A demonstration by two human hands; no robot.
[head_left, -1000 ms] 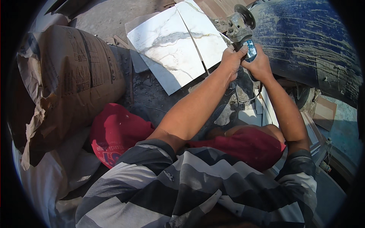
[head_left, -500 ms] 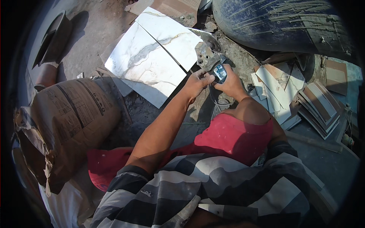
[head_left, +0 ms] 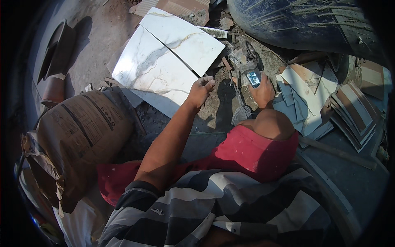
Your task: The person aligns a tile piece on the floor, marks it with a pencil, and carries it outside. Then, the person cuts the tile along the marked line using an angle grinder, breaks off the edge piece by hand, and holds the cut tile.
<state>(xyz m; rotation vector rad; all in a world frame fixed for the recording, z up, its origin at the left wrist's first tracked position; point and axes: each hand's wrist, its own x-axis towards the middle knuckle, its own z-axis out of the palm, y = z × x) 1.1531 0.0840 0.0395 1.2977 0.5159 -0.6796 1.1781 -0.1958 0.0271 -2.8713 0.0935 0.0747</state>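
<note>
In my right hand [head_left: 263, 91] is a dusty angle grinder [head_left: 252, 74], its body gripped by closed fingers. The grinder's head and round disc point away from me, over rubble to the right of the tile. My left hand [head_left: 198, 92] is closed, thumb against curled fingers, beside the tile's near right corner. Anything inside those fingers is hidden. A white marble-patterned tile [head_left: 144, 66] lies in front of me, with a long dark cut dividing it from a second piece [head_left: 191, 39]. Whether my left hand touches the tile, I cannot tell.
A large brown paper sack [head_left: 86, 123] stands at left, torn at its near end. Tile offcuts [head_left: 306, 99] and a leaning tile stack [head_left: 354, 111] are at right. A big dark blue rounded container [head_left: 304, 29] fills the far right. A metal pan [head_left: 55, 53] is at far left.
The grinder has moved right, away from the tile, in my right hand. My left hand has come off the grinder and shifted slightly left. The tile's cut gap shows more fully.
</note>
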